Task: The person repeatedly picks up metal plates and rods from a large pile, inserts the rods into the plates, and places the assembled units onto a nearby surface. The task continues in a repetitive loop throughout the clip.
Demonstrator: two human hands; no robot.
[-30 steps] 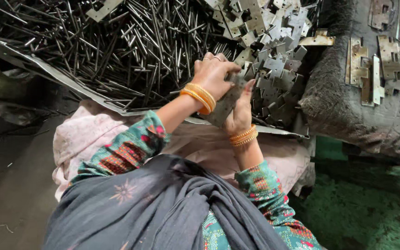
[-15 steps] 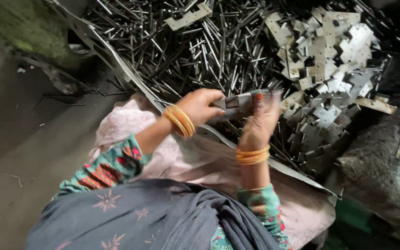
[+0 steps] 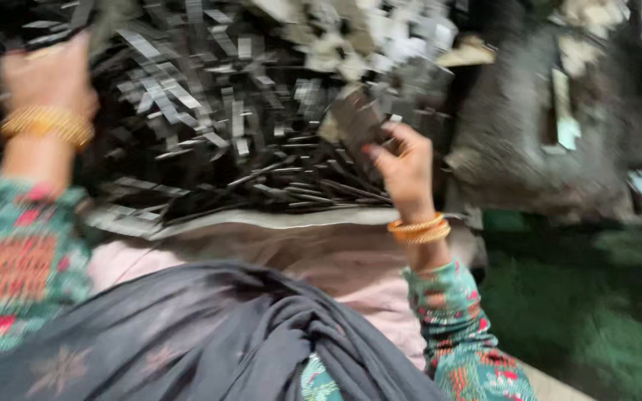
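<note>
One dark flat metal piece (image 3: 357,122) sits pinched in the right hand (image 3: 404,167), held up just above the heap of thin metal rods (image 3: 209,134). Left hand (image 3: 46,74) is stretched out over the far side of the heap; blur hides whether it grips anything. Seemingly the picking step: a rod looks needed to meet the piece

Metal rods (image 3: 209,141) lie piled ahead, flat metal plates (image 3: 351,37) behind them, a sack (image 3: 529,141) to the right.
</note>
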